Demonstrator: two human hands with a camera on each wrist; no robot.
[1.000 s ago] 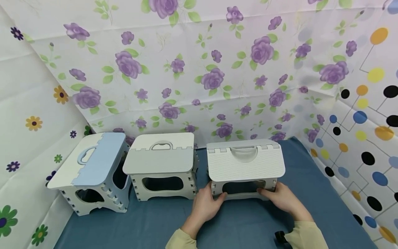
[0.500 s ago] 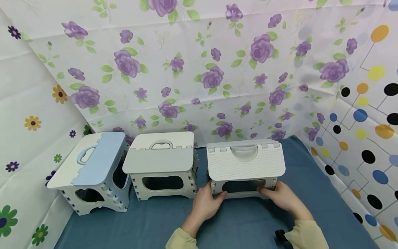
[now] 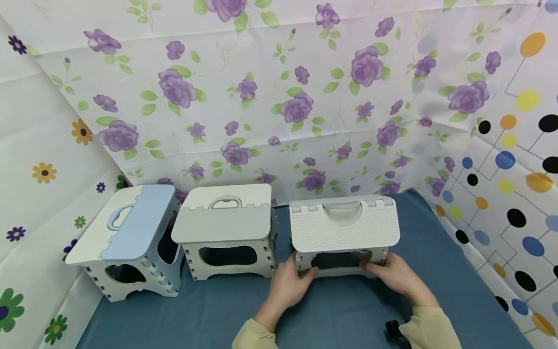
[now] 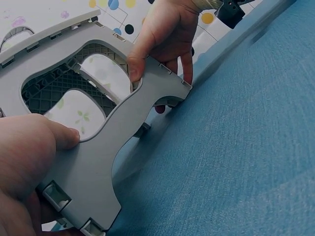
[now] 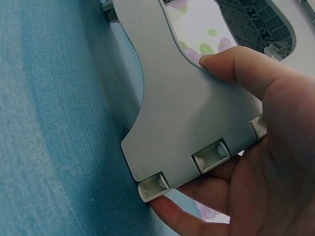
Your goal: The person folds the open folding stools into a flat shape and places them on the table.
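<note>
Closest to me are two pale yellow cuffs, a small black device at the right one, above a blue cloth. Past the cuffs, the left hand and right hand are both clamped on a white folding step stool, one at each side of its front. Each thumb presses the front panel at the edge of the oval opening, while the fingers wrap round the outer edge. That stool is upright on the cloth at the right end of a row of three, its carry handle on top. Well apart from it, to the left, stands a grey-and-white folding stool, and just beside that a blue-and-white one, turned at an angle. Behind them hangs a sheet printed with purple roses; a dotted sheet covers the right side.
</note>
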